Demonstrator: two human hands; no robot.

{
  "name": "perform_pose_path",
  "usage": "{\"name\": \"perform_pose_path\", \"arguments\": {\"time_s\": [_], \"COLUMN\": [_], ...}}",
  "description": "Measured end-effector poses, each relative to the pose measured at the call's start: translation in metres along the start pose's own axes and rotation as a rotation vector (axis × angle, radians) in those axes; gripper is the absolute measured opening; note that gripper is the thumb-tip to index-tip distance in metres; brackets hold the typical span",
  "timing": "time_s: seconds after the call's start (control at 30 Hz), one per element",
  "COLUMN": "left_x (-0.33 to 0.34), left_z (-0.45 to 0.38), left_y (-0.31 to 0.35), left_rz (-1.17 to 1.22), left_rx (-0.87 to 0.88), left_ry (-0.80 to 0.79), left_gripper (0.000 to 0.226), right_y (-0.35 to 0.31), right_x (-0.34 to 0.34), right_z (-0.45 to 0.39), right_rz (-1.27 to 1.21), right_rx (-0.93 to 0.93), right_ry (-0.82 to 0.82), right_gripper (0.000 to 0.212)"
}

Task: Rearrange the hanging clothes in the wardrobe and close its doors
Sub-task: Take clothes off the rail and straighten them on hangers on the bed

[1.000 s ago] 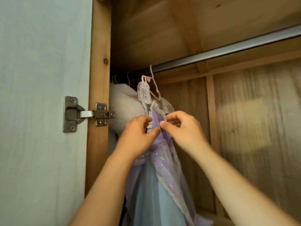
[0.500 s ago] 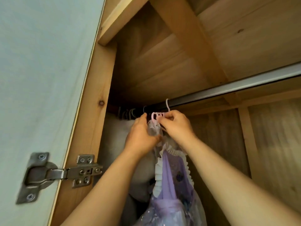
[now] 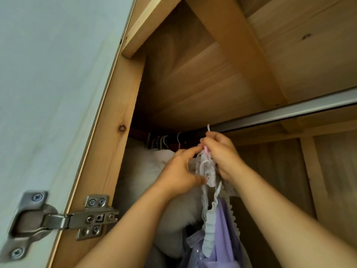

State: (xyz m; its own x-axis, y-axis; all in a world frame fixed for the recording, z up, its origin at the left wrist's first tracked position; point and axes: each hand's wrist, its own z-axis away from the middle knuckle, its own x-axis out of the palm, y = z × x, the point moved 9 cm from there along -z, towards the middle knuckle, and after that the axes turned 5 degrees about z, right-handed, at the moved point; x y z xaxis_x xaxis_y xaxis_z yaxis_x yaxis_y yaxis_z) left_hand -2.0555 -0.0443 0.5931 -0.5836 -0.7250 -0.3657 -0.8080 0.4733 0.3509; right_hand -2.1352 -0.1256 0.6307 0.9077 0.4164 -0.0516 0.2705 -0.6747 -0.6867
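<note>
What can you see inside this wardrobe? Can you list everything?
purple dress: one, lilac with a pale frilly collar, hanging below the hands
pink hanger: one, pink, mostly hidden between the hands, under the rail
white hook: one, white, poking up at the rail above the right hand
white fluffy garment: one, white, left of the dress
other hangers: several, pale, bunched on the rail at the left
rail: one, silver, across the top
door: one, pale, open at the left
hinge: one, metal, joining door and wooden frame
left hand: fingers pinching the collar
right hand: fingers gripping the hanger top
</note>
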Motion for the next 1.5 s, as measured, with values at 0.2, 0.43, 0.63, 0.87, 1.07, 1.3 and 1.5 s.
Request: {"name": "perform_pose_path", "arguments": {"time_s": [0.2, 0.43, 0.63, 0.87, 1.07, 1.3, 1.5], "left_x": [-0.003, 0.001, 0.003, 0.009, 0.012, 0.02, 0.021], "left_z": [0.006, 0.001, -0.039, -0.09, -0.133, -0.15, -0.156], "left_y": [0.002, 0.004, -0.016, -0.049, -0.048, -0.051, -0.042], "left_rz": [-0.02, -0.044, 0.154, 0.288, 0.14, 0.011, 0.153], "left_rx": [0.02, 0.033, -0.087, -0.229, -0.17, -0.037, 0.083], "left_ry": [0.093, 0.124, 0.286, 0.348, 0.329, 0.367, 0.486], "left_gripper": [0.072, 0.063, 0.042, 0.041, 0.045, 0.037, 0.017], "right_y": [-0.014, -0.011, -0.013, -0.01, -0.01, -0.019, -0.02], "right_x": [-0.024, -0.025, -0.026, -0.028, -0.038, -0.044, -0.042], "right_z": [0.003, -0.001, -0.003, -0.007, -0.009, -0.001, -0.001], "right_rz": [0.314, 0.439, 0.504, 0.511, 0.504, 0.53, 0.545], "right_rx": [-0.12, -0.157, -0.183, -0.195, -0.229, -0.332, -0.356], "right_ry": [0.141, 0.152, 0.164, 0.134, 0.138, 0.114, 0.112], "right_gripper": [0.025, 0.033, 0.029, 0.037, 0.046, 0.027, 0.019]}}
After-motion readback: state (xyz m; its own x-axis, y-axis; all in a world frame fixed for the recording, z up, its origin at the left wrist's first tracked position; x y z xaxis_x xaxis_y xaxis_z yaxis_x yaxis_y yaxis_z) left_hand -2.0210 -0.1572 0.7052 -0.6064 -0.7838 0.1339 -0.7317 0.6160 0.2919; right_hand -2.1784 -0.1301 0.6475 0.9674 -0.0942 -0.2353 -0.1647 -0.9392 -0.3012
